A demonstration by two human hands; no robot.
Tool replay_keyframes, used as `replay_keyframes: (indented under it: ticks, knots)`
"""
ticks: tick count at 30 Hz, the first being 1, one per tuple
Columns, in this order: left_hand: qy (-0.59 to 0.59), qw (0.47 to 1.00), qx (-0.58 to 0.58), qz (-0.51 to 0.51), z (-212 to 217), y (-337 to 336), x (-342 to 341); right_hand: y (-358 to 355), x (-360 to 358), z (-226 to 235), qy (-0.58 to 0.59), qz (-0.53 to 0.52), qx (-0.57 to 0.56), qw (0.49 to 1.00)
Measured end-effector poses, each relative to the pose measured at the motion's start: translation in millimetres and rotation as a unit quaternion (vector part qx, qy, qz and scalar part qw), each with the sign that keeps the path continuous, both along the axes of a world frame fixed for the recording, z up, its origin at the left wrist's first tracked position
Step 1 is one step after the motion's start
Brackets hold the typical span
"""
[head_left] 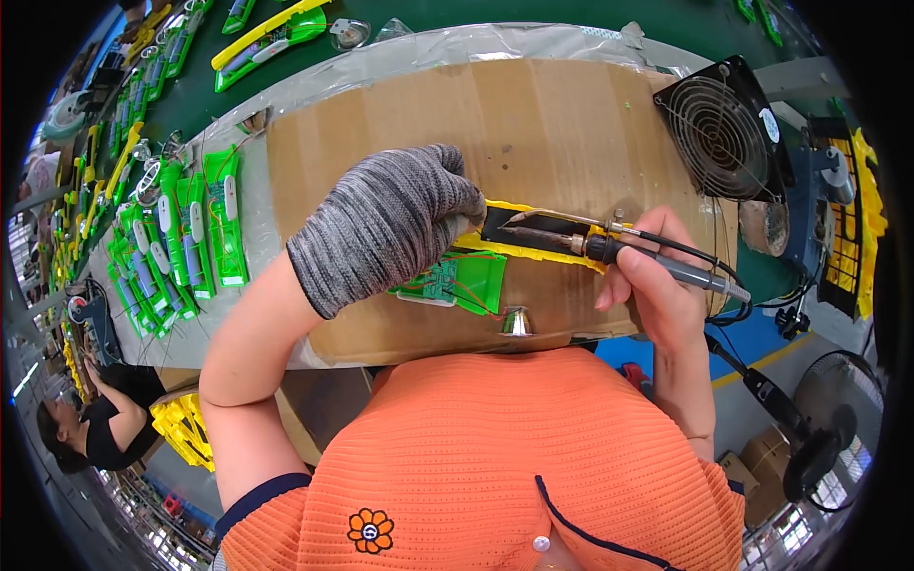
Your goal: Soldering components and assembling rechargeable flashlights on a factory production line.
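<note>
My left hand point(395, 224), in a grey striped knit glove, is closed on the left end of a yellow plastic casing point(538, 252) with a dark strip inside. In my bare right hand point(657, 276) is a soldering iron point(676, 271) with a grey handle. A thin metal tube point(562, 219) runs beside its shaft. The iron's tip points left over the dark strip; whether it touches cannot be made out. Under the gloved hand lies a green casing half point(481, 281) with a circuit board and red wires. A shiny reflector cup point(517, 322) sits beside it, near the table's front edge.
Cardboard point(571, 114) covers the work surface. Several green casings point(227, 214) with wires stand at the left. A black fan point(725, 133) is at the back right, and a cable trails from the iron. Behind, a yellow-and-green casing point(271, 48) lies on the green bench. Another person point(114, 414) sits far left.
</note>
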State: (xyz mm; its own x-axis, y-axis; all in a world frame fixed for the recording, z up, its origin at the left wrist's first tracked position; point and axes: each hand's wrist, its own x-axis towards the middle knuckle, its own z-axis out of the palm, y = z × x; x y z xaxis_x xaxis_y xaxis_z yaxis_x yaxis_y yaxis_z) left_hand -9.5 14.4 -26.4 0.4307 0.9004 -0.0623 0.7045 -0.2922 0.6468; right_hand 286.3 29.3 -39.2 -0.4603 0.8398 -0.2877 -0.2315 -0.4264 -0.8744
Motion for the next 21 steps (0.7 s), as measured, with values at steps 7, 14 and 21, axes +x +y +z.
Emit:
replay_keyframes:
  ticks: [7,14,21]
  knots:
    - [0.066,0.998,0.013,-0.004,3,4,7,3,-3,3,-0.046,0.039,-0.019,0.998]
    - [0.070,0.998,-0.002,0.008,3,4,8,3,-10,6,-0.073,0.038,-0.016,0.996]
    - [0.055,0.998,-0.003,0.009,3,3,8,4,-10,7,-0.080,0.044,-0.021,0.996]
